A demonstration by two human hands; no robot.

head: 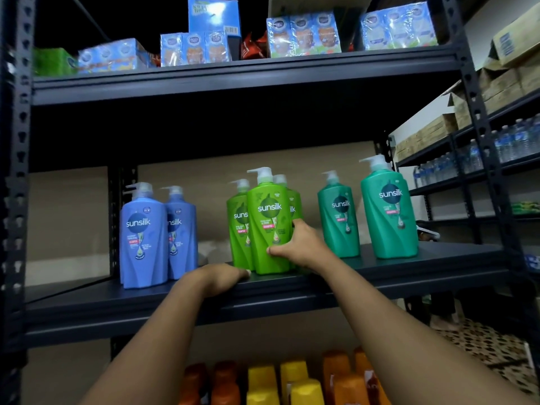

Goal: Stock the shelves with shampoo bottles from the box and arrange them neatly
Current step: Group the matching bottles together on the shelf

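Shampoo bottles stand in three colour groups on the middle shelf point(380, 276) of a dark metal rack. At the centre, the front light-green bottle point(270, 226) stands upright near the shelf's front edge, its white pump on top, with two more light-green bottles point(238, 226) just behind it, one on each side. The right hand point(301, 244) grasps this front bottle low on its right side: the thumb lies across the lower front of the label and the fingers curl round the far side, out of view. The left hand point(222, 277) rests on the shelf's front edge just left of the green group, knuckles up and fingers bent down over the edge; it holds nothing, and its fingertips come near the base of the green bottles, though whether they touch cannot be told.

To the left, two blue bottles point(146, 238) stand close together, one partly behind the other. To the right, two teal bottles point(390, 211) stand apart from each other, the nearer one at the shelf's right end.

The shelf above carries blue cartons point(304, 33) in wrapped packs. Below the arms, orange and yellow bottles point(292, 381) show on a lower level. A second rack on the right holds water bottles point(508, 141) and cardboard boxes point(508, 80).
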